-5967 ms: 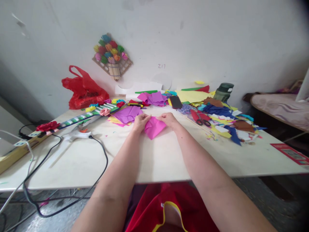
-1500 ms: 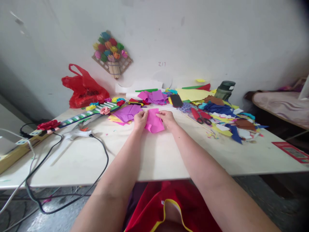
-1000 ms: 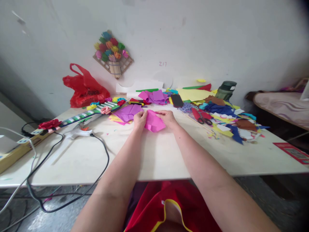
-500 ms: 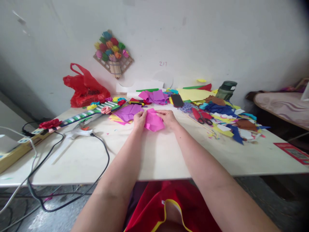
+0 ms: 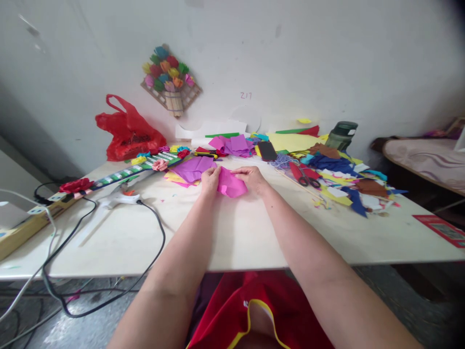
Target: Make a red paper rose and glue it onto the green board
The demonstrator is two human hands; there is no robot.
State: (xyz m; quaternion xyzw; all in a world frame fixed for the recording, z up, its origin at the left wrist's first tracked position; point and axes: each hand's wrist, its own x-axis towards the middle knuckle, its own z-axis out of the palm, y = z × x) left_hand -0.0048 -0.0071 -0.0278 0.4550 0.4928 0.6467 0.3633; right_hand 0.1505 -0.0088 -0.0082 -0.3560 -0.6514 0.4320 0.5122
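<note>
Pink paper, folded and crumpled, lies on the pale table between the person's two hands. Fold lines are hard to make out at this range; the paper's left edge is hidden under the fingers of the left hand.

Left hand: fingers curled onto the paper's left edge, grasping it, thumb side towards the middle. Right hand: fingers bent over the paper's top right edge, pinching it. Both forearms run from the near table edge up to the paper. Hands are near each other, the paper bridging them.

Just beyond the left hand: a stack of purple sheets over yellow ones, close to the knuckles but apart. Farther back, a heap of pink and purple squares and a dark phone. To the right, red-handled scissors beside a spread of blue, brown and yellow scraps; a dark green bottle stands against the wall, lower part hidden by scraps.

To the left: a white glue gun with a black cord trailing off the table edge, a long striped strip with paper flowers, a red plastic bag. On the wall, a bunch of paper flowers on a small mat. Red card at the far right edge, cut off by the frame.
</note>
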